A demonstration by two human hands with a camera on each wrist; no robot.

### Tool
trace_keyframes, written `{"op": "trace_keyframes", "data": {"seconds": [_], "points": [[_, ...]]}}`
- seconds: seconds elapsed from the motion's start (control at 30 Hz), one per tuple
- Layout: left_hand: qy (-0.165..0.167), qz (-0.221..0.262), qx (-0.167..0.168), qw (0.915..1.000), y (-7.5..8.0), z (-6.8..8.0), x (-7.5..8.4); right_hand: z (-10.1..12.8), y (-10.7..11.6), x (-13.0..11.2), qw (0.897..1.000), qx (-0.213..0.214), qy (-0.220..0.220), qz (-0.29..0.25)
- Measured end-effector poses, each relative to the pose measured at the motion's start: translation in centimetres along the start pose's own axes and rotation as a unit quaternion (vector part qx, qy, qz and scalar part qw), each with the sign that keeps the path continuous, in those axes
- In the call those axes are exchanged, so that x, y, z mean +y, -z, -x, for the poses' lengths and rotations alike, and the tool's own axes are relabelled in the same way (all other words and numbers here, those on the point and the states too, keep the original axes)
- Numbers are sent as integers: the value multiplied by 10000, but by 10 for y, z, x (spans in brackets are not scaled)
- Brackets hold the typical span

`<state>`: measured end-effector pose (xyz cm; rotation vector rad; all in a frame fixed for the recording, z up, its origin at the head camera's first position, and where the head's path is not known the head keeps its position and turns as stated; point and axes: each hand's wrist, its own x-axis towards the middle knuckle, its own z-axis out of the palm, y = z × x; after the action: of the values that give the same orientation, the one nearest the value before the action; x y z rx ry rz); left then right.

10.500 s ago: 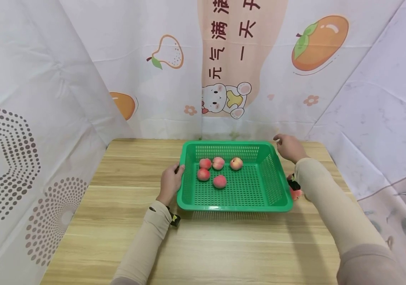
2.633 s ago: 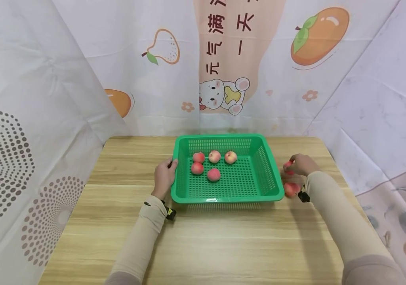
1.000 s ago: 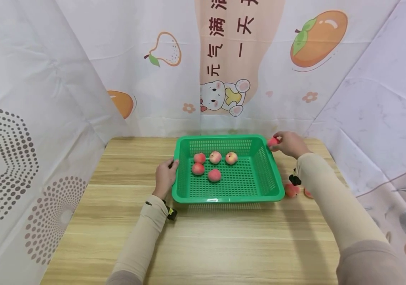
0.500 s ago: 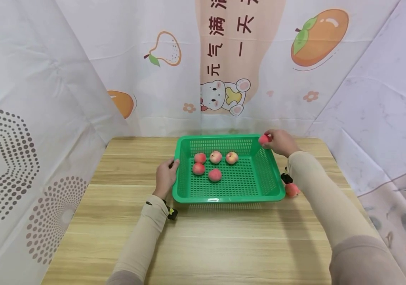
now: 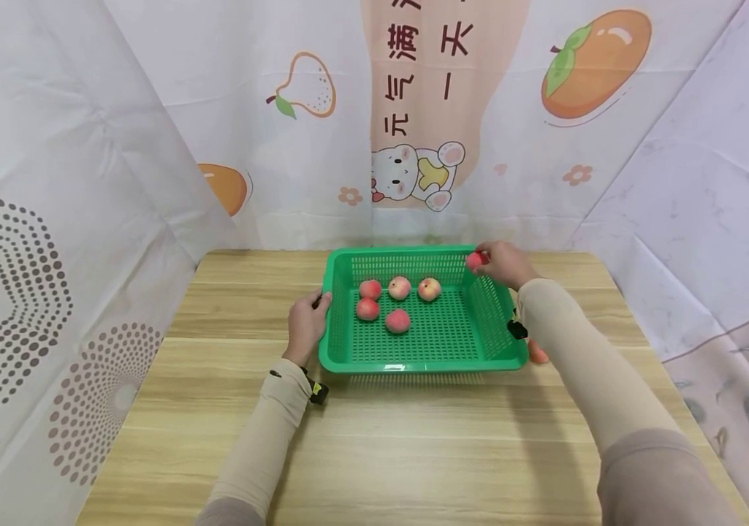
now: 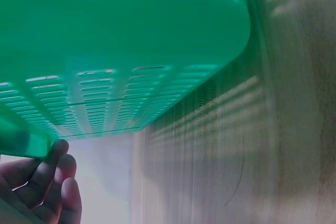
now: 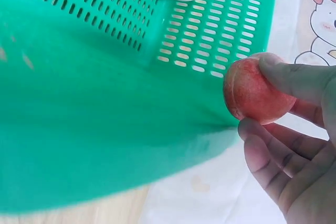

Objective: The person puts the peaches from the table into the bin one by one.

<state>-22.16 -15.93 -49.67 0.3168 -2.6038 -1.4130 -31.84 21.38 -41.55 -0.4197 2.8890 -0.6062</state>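
A green plastic basket (image 5: 423, 367) with slotted walls stands on the wooden table. My left hand (image 5: 305, 327) holds its left rim, the thumb on top; in the left wrist view the fingers (image 6: 65, 167) lie under the rim. Over the basket's far right corner, my right hand (image 5: 507, 264) pinches a red peach (image 7: 257, 90) between thumb and fingers. Several peaches lie inside on the basket floor, among them a pale yellow-pink peach (image 5: 430, 289) and a red peach (image 5: 397, 321) nearer the front.
Outside the basket's right wall, another peach (image 5: 537, 353) lies on the table (image 5: 413, 453), partly hidden by the right sleeve. A printed curtain (image 5: 308, 168) hangs right behind the table's far edge.
My right hand picked up a peach from the table right of the basket, raised it and carried it left across the rim. My left hand keeps its hold on the basket.
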Motion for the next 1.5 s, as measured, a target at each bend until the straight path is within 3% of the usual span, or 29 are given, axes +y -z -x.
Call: {"op": "trace_keyframes", "data": {"seconds": [0.57, 0.9, 1.5], "points": [[-71, 66, 28, 9999, -1, -2, -1, -12, -32, -7, 9998, -184, 56, 68], [66, 179, -55, 9998, -1, -4, -4, -15, -47, -6, 9993, -152, 171, 291], [16, 174, -33, 9998, 0, -3, -4, -16, -68, -14, 9982, -284, -204, 489]]}}
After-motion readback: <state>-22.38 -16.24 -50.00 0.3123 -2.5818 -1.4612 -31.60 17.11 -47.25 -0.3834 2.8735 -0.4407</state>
